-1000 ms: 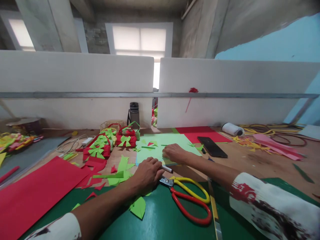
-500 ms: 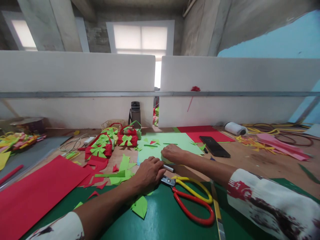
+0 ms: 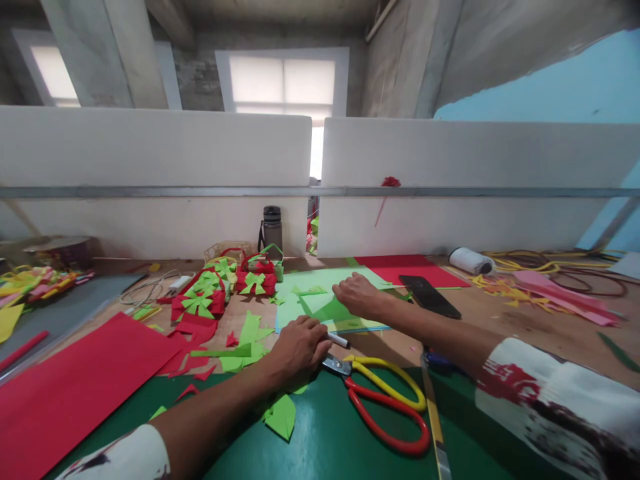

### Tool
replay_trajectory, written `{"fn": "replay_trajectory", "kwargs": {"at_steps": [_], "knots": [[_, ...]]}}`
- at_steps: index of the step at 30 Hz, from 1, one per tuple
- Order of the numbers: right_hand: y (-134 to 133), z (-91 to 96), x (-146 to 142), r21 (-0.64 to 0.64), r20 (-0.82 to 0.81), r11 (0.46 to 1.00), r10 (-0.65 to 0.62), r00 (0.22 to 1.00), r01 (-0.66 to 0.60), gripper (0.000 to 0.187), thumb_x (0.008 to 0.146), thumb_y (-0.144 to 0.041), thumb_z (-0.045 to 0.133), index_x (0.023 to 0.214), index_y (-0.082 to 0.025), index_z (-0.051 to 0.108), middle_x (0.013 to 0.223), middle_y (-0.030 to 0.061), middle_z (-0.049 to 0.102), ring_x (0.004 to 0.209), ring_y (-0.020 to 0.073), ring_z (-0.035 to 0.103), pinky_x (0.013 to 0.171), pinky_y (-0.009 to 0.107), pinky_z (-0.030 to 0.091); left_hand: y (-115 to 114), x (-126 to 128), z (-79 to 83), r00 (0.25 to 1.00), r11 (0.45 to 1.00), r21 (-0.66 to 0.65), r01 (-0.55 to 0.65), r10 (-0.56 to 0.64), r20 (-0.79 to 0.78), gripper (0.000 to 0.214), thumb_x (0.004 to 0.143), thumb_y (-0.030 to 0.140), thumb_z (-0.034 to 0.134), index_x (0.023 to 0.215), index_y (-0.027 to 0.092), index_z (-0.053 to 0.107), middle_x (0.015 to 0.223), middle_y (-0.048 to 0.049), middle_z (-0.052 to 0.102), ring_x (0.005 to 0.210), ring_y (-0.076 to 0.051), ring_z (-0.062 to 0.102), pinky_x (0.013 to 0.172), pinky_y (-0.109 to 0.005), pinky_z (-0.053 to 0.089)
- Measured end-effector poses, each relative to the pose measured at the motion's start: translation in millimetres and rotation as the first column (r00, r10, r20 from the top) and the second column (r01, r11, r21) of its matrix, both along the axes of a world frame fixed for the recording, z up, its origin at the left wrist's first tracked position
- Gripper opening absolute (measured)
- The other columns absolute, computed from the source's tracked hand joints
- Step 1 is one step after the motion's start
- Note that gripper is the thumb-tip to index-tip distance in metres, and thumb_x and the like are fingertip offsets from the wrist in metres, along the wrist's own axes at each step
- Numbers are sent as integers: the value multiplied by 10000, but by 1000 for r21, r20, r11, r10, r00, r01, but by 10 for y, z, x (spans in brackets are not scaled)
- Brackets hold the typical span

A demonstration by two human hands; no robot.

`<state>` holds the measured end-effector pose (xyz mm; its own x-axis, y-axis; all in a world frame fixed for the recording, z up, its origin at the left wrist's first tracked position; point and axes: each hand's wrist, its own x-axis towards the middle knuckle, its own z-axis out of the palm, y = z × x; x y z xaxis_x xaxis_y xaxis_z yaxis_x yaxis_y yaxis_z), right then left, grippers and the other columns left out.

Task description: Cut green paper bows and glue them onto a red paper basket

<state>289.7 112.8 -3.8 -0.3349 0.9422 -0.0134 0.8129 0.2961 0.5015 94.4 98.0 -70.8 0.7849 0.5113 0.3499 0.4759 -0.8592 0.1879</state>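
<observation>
Right hand (image 3: 357,293) shifted up green sheet (image 3: 320,280), grip unclear, left hand (image 3: 300,347) clenching half-hidden marker (image 3: 339,341).

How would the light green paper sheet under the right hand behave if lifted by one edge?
Probably floppy: the light green sheet bends up into a fold beside the right hand. Likely very light, so a push should slide it over the table, carrying the scraps on it.

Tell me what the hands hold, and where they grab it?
The left hand grips a marker by its barrel, tip poking out. The right hand holds the green sheet by a raised edge.
</observation>
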Motion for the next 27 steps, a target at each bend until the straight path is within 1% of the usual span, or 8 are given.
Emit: {"fn": "replay_trajectory", "kwargs": {"at_steps": [6,10,13,16,19,22,24,27], "knots": [[-11,451,120,216,-115,972,-73,991,96,271,921,-301,572,1146,-150,584,1113,74,627,916,196,637,776,393,541,20,-2,-18,1000,1000,13,3,-3,-12,268,969,315,398,989,193,635,974,-58,645,936,-203,555,856,-311,441],[-108,746,159,382,-208,917,-35,977,115,272,923,-313,570,1146,-158,580,1082,60,634,879,182,642,750,378,547,57,-5,-22,999,999,48,-4,5,-34,263,955,357,435,1020,201,636,1003,-55,644,957,-206,553,846,-309,450],[-279,913,147,526,-266,842,26,964,122,253,944,-213,509,1184,-147,559,1046,71,660,854,189,652,734,357,531,87,16,-33,997,996,85,-25,31,-66,258,942,371,465,979,186,640,967,-61,645,939,-210,560,831,-317,461],[-511,1033,124,644,-305,754,98,947,129,342,902,-62,417,1216,-116,540,1058,121,686,868,227,664,693,328,497,109,73,-43,990,988,130,-78,92,-104,285,954,349,443,895,149,636,910,-78,637,904,-221,577,806,-360,476],[-771,1119,120,733,-325,668,175,929,130,364,881,-75,393,1211,-112,542,1071,136,694,899,252,662,671,327,480,118,138,-4,981,980,176,-98,125,-151,262,951,354,482,964,132,619,971,-68,624,916,-210,594,814,-404,486],[-1040,1175,142,793,-332,594,235,913,136,363,869,-103,383,1188,-113,557,1004,123,715,842,251,671,649,336,477,72,143,115,977,977,212,-18,62,-203,216,919,311,548,1041,141,606,1078,-87,608,1003,-227,573,864,-417,469],[-1217,1187,169,836,-332,534,303,893,129,356,847,-114,400,1154,-123,581,949,105,728,775,239,676,643,338,478,-28,88,214,973,971,230,64,-10,-232,201,920,248,527,1081,152,600,1144,-121,592,1087,-255,530,897,-406,445],[-1447,1166,224,888,-336,440,418,844,136,331,824,-127,445,1109,-154,611,875,70,738,697,212,667,650,329,481,-290,-41,309,944,943,242,230,-155,-291,339,921,211,513,1260,227,496,1316,-101,516,1200,-262,459,905,-370,426]]}}
